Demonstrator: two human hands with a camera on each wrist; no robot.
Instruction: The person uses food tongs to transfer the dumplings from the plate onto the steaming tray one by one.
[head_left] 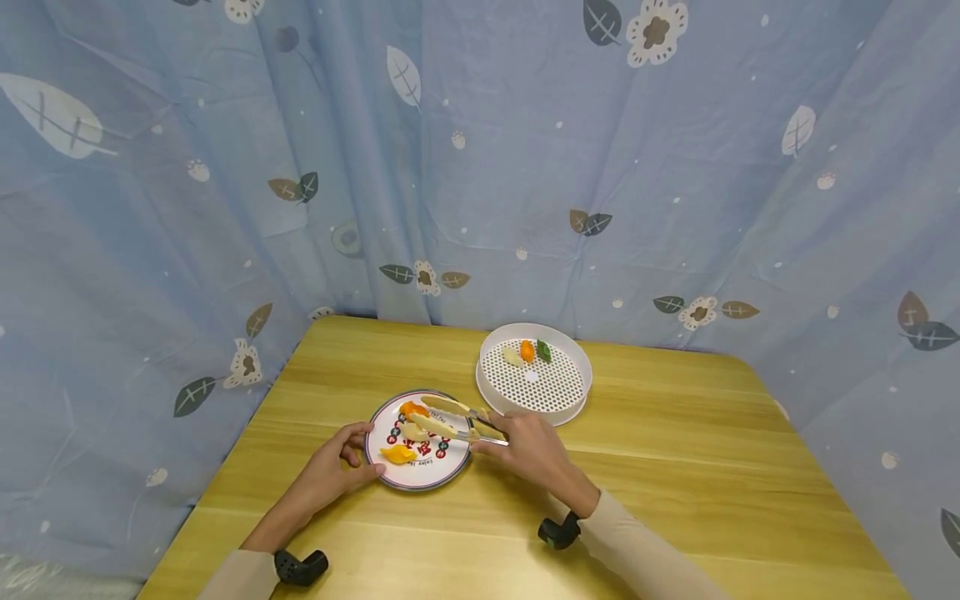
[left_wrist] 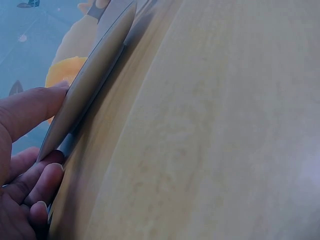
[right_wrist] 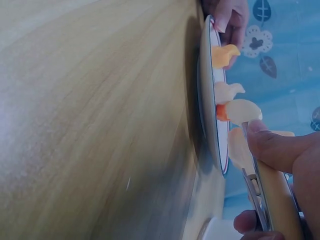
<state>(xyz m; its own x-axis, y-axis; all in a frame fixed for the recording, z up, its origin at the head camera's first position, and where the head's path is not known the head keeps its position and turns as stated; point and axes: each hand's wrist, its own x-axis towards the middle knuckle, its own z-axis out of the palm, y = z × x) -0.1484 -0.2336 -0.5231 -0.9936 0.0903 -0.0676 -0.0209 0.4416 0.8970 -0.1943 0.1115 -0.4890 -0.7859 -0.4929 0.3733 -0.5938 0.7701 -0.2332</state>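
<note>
A blue leaf-print curtain (head_left: 480, 167) is hanging behind a wooden table (head_left: 675, 467). Near its middle a plate (head_left: 420, 477) is sitting, carrying an orange dumpling (head_left: 397, 454), a pale dumpling (head_left: 412, 431) and another orange piece (head_left: 412, 408). The left hand (head_left: 335, 467) is gripping the plate's left rim, thumb on top and fingers curling underneath. The right hand (head_left: 528, 446) is pinching tongs (head_left: 457, 419) by their handles; the tips are reaching over the plate, slightly apart around the pale dumpling, though whether they are squeezing it cannot be told. Just behind the plate a white perforated tray (head_left: 534, 387) is holding three small pieces at its far edge.
</note>
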